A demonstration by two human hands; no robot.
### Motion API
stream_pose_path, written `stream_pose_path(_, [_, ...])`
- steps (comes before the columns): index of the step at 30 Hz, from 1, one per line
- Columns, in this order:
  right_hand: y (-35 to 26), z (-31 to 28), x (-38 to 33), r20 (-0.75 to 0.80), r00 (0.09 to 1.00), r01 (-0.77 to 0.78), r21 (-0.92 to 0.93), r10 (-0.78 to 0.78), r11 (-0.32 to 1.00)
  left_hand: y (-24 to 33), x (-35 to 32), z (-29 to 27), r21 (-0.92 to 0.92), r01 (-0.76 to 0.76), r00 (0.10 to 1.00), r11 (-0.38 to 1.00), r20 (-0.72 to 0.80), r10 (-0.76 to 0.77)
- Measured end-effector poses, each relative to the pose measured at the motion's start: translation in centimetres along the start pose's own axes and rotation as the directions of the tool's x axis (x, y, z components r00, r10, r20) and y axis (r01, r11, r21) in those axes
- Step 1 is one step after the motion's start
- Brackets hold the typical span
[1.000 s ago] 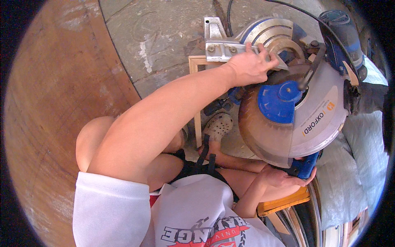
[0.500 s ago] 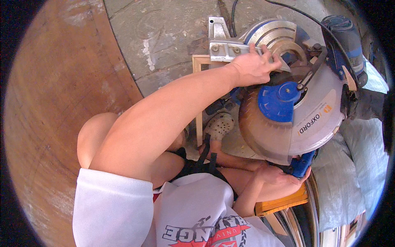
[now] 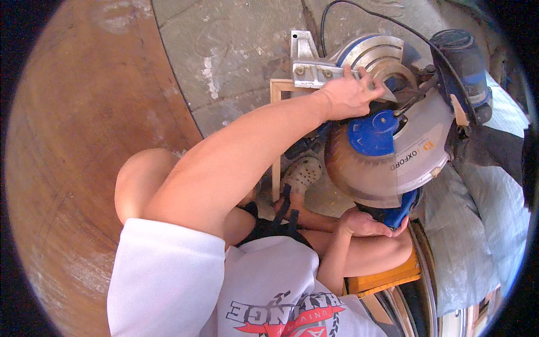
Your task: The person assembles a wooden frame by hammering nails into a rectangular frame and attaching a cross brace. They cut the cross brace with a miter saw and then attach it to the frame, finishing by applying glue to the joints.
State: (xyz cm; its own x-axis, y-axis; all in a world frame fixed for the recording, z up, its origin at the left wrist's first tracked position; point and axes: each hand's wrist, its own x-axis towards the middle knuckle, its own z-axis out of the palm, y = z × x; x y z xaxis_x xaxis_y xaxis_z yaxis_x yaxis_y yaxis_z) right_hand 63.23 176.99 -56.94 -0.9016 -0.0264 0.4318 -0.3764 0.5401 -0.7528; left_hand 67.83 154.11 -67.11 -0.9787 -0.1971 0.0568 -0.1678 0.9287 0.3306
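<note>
A mitre saw with a round blade behind a clear guard (image 3: 359, 174) and a grey upper cover (image 3: 424, 132) stands in front of me. My right hand (image 3: 368, 222) is wrapped around its blue handle (image 3: 405, 209), at the near side of the saw head. My left hand (image 3: 351, 95) reaches across to the far side, its fingers curled over the saw's silver metal fence (image 3: 314, 72). A light wooden frame (image 3: 275, 135) lies against the fence, one rail running under my left hand, where its end is hidden. The left hand is close to the blade's far edge.
A black cord (image 3: 387, 12) loops behind the saw beside its dark motor (image 3: 461, 62). A large brown board (image 3: 84, 140) covers the left. My clog-shod foot (image 3: 303, 173) is near the blade. A pale blue sheet (image 3: 455, 247) and a yellow wooden piece (image 3: 387, 275) lie at right.
The saw head has moved down and slightly left, with my right hand on its handle. My left hand keeps its place on the fence. The view has shifted a little.
</note>
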Motion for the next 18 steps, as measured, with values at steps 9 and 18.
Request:
stream_pose_path(9, [-8.2,-0.8,7.4,0.259,0.931,-0.281,0.054,0.258,0.958,-0.1,-0.1,-0.1,0.008,-0.024,0.997,1.000,0.076,0.023])
stream_pose_path(18, [-9.7,-0.1,8.3,0.257,0.927,-0.288,0.029,0.272,0.957,0.1,-0.4,0.8,0.078,-0.011,1.000,0.997,0.011,0.010])
